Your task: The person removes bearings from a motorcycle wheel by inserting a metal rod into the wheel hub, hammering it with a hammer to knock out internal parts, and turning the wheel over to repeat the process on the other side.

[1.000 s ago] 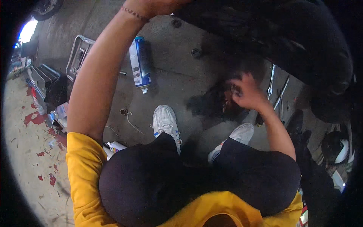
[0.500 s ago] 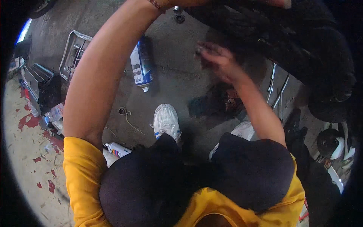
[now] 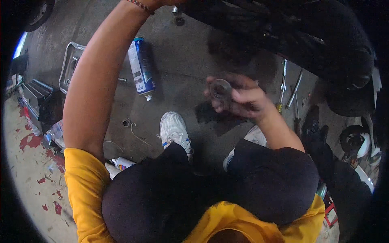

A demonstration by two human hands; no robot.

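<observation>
Right hand (image 3: 245,97), right of the frame's centre, has its thumb and fingers closed around a dark ring (image 3: 226,86), held up off the floor with its hole turned toward the camera; both are blurred, so finer detail on the ring cannot be read. A grip on the outer rim, as it looks here, should serve well, leaving the bore free to look through; a firm pinch matters, since the ring may be greasy and could slip. Steadying the wrist would give a clearer view of the edge. Below it, near the middle, lies a dark rag (image 3: 208,113), a soft spot should the ring drop. Farther up, left of centre, a can (image 3: 142,69) lies on the floor, with tools (image 3: 283,83) at the right. At the top edge, beside the dark machine (image 3: 312,40), the left hand (image 3: 164,2) is mostly cut off; I cannot tell whether it grips anything.
</observation>
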